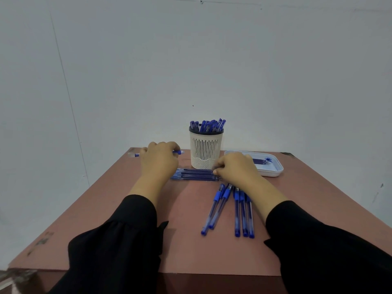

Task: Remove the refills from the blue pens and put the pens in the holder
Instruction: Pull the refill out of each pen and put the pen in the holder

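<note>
The left hand [159,160] grips a blue pen [178,152], fingers curled over it. The pen's long axis runs left to right, roughly level; one end shows left of the hand, the other right of it, near the holder [205,150]. The hand is knuckles-up, above the far left part of the table [110,219].

The right hand [235,168] is palm-down with fingers curled at the right end of a row of refills [196,175]; whether it pinches one cannot be told. The refills lie side by side, long axes left to right, just in front of the holder and between the two hands.

Five pens [235,211] lie near the right wrist, long axes running near to far, grip ends away from the person.

The holder stands upright between the hands, filled with pens. A tray [273,169] to its right holds more refills, partly hidden by the right hand. Both forearms wear black sleeves [118,240].
</note>
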Demonstrator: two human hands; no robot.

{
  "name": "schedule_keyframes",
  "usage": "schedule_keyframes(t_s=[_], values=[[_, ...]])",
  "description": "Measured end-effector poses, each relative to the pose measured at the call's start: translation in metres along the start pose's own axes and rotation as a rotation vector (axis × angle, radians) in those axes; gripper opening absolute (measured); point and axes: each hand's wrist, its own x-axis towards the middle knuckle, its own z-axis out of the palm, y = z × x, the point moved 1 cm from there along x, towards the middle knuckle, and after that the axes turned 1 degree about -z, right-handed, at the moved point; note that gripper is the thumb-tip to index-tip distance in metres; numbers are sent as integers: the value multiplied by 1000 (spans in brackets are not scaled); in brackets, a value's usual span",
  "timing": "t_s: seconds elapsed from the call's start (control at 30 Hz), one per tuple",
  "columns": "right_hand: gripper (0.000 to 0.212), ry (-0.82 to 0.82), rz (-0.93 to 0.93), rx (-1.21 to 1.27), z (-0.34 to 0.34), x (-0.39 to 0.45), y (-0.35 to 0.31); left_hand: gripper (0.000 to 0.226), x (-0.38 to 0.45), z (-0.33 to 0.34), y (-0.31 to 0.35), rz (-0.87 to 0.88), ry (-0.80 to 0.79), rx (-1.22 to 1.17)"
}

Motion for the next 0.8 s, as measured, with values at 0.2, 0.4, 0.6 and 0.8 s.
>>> schedule_keyframes(t_s=[0.2, 0.4, 0.6, 0.8], values=[[17, 54, 26, 85, -7, -3, 4, 27, 0, 4, 2, 23, -12, -39], [7, 79, 95, 322, -22, -6, 27, 26, -1, 7, 8, 56, -27, -53], [12, -172, -60, 334, -15, -13, 1, 25, 0, 7, 7, 46, -13, -70], [18, -170, -109, 99, -8, -9, -12, 25, 0, 8, 7, 48, -12, -76]])
